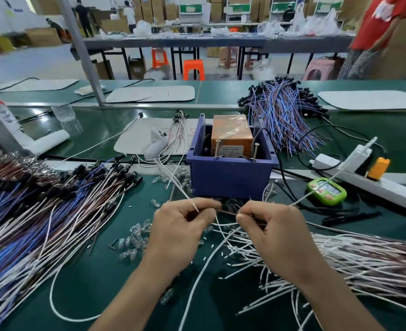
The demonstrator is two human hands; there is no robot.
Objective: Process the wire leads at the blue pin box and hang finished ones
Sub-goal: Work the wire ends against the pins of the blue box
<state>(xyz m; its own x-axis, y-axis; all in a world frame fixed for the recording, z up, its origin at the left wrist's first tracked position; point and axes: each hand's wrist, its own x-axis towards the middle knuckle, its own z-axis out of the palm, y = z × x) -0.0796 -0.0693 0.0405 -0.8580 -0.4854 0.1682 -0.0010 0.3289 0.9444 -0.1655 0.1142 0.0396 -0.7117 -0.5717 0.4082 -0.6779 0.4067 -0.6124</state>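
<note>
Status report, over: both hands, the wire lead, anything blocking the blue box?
Left hand, right hand: both pinching a wire lead between them. Blue box just beyond, untouched. Loose white wires and clear bulbs scattered around.

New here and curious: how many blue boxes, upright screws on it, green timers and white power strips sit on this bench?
Blue plastic box: 1
Upright metal screws: 2
Green digital timer: 1
White power strip: 1
Total: 5

green timer [327, 191] | white power strip [355, 173] just behind | orange stool [193, 69] on far floor
</note>
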